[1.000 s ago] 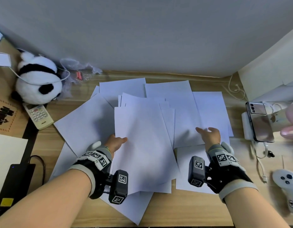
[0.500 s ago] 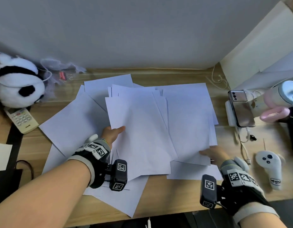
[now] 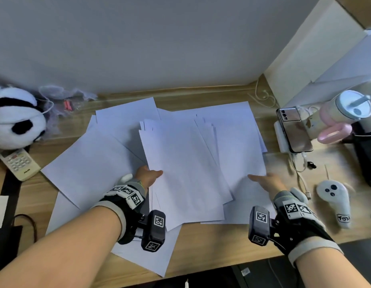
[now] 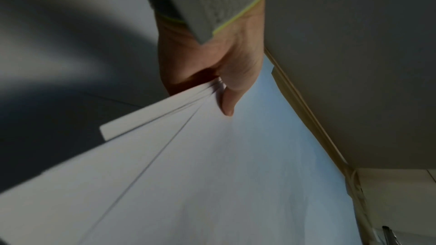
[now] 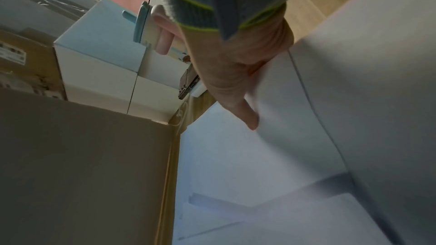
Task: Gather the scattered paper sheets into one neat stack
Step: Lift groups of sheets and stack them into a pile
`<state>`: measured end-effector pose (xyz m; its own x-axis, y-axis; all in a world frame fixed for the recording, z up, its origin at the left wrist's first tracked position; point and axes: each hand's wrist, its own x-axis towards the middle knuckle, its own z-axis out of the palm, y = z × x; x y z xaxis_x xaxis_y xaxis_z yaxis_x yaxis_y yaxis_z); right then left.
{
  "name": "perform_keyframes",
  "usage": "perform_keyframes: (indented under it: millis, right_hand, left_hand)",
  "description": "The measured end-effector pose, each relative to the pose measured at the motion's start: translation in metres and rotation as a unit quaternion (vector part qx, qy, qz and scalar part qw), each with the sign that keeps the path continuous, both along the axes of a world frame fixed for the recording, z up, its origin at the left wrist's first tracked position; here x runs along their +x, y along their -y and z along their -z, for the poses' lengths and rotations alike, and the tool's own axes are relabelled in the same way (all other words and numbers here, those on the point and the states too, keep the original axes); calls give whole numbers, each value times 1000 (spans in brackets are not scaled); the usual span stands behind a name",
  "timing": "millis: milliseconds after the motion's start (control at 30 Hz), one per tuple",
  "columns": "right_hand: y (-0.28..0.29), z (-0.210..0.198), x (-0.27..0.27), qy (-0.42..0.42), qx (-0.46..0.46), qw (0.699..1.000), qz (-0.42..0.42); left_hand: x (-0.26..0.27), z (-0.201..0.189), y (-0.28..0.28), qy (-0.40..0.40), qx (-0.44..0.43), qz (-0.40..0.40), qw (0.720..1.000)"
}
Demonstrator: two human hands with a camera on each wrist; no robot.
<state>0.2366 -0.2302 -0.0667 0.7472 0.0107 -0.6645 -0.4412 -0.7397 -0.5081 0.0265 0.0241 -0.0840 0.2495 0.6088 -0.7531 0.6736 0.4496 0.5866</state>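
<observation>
My left grip (image 3: 151,176) pinches gathered bundle (image 3: 180,173); right grip (image 3: 265,180) pinches loose sheets (image 3: 240,142). Risk: fanned edges slip, creasing on merge.

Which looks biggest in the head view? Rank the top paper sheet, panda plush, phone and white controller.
1. top paper sheet
2. panda plush, though the frame edge cuts it off
3. phone and white controller look about alike, so they are left unranked

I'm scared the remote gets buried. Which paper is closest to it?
The big tilted sheet on the far left. Its corner nearly touches the remote; all other sheets lie farther away.
</observation>
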Motion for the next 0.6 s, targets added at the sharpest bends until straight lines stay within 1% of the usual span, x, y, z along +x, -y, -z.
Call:
perform_keyframes:
  millis: [33,67,133,167,200,267,333,367,433,500,533,600]
  right_hand:
    - [0,1,1,12,6,1000,-11]
    - [0,-3,2,44,10,999,-14]
    - [5,-9,11,175,-2,985,1]
    - [8,-13,17,241,18,970,30]
    - [9,-21,23,287,65,953,70]
    - [8,-40,31,316,191,917,153]
    - [2,-59,36,302,276,892,192]
    - [-2,-65,36,281,301,891,193]
    - [-13,-68,30,210,317,910,163]
    - [-26,-59,17,121,331,928,124]
    - [-33,-52,8,79,329,936,99]
    - [-46,-36,-12,14,295,954,51]
  left_hand:
    - [0,-1,0,-9,-2,8,1000]
    - [0,-2,0,-15,2,11,1000]
    - [-2,-2,-2,-30,-1,16,999]
    - [-3,-2,-3,-35,-5,20,999]
    - [-3,-2,-4,-37,-5,24,999]
    - [-3,-1,-6,-37,-8,32,999]
    - [-5,-5,-6,-34,-18,32,999]
    - [-5,-7,-5,-22,-28,28,999]
    - [-6,-10,-5,12,-54,15,998]
    - [-7,-10,-5,40,-84,-7,996]
    - [-8,-9,-7,52,-97,-22,994]
    - [-11,-4,-11,62,-121,-56,989]
